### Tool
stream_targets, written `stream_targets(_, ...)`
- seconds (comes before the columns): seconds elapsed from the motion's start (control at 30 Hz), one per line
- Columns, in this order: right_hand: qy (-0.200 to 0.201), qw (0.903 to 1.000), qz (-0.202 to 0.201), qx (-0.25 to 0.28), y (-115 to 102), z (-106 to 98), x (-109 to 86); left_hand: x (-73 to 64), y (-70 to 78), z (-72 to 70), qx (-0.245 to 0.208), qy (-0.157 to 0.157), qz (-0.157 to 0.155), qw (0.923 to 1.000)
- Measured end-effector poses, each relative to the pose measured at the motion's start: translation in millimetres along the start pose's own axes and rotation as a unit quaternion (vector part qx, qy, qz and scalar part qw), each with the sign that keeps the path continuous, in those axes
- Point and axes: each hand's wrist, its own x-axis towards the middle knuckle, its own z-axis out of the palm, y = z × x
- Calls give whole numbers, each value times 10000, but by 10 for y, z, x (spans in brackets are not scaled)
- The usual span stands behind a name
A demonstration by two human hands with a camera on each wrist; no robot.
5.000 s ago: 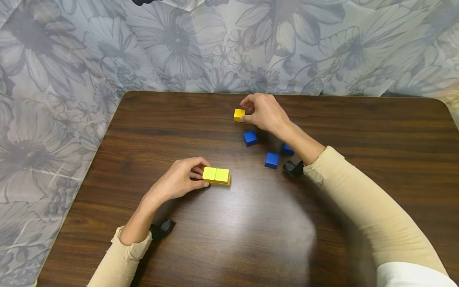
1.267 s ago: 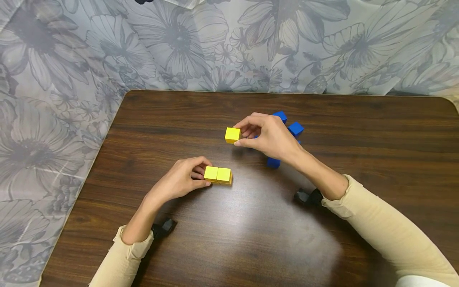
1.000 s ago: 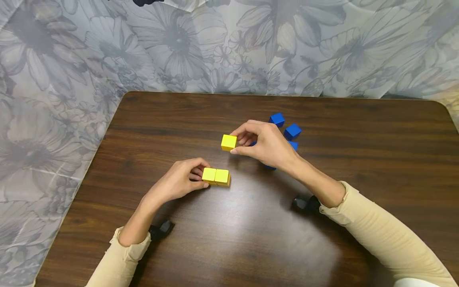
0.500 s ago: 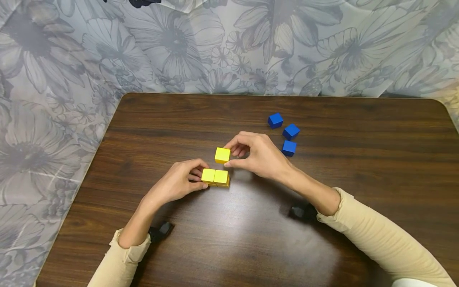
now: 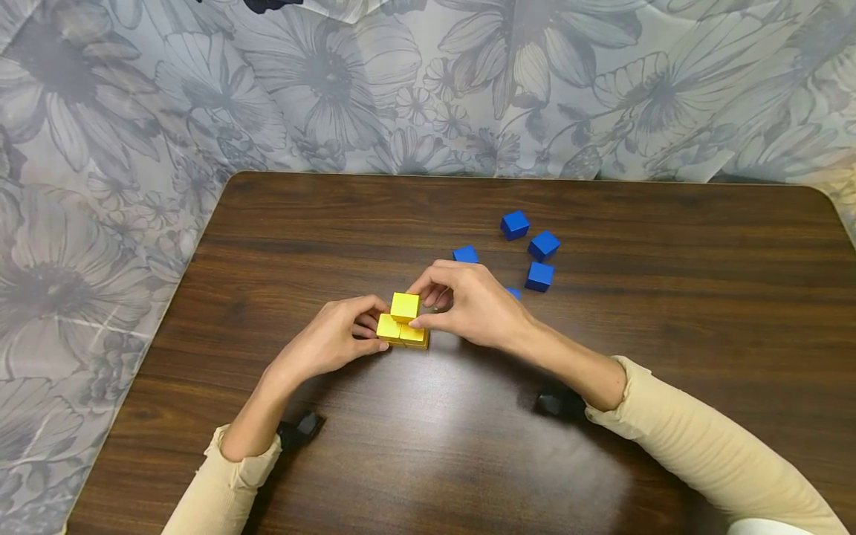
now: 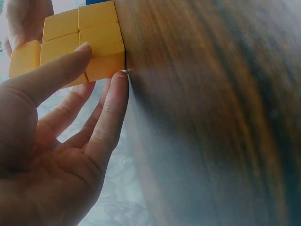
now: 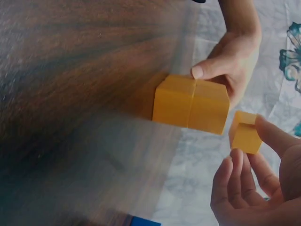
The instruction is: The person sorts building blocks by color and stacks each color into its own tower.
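Note:
My left hand (image 5: 328, 334) holds the left side of a small stack of yellow cubes (image 5: 389, 328), two wide and two high, on the table. In the left wrist view its thumb lies across the near face of the stack (image 6: 60, 47), with the other fingers behind. My right hand (image 5: 478, 305) pinches another yellow cube (image 5: 404, 306) between thumb and fingers, close over the top of the stack. A narrow gap shows between this held cube (image 7: 246, 139) and the stack (image 7: 190, 106) in the right wrist view.
Blue cubes lie behind and right of the right hand: one at the back (image 5: 514, 225), two beside it (image 5: 544, 245) and two partly covered by the hand, one of them nearer (image 5: 465, 255). A floral cloth (image 5: 334, 82) hangs behind the brown table's (image 5: 301, 223) far edge.
My right hand took the yellow cube from the back of the table and carried it forward and left, over the stack. The left hand has stayed at the stack.

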Motion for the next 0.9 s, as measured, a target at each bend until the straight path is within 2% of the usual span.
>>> stream_targets(0.43,-132,9999,-57,-35,-28,110,-22,-1,11,-5,-3,-12,-5,10000)
stream_targets(0.9,-107,9998,-28,-158,-13,175,-48,-1,10,-12,48,-65,-41,10000)
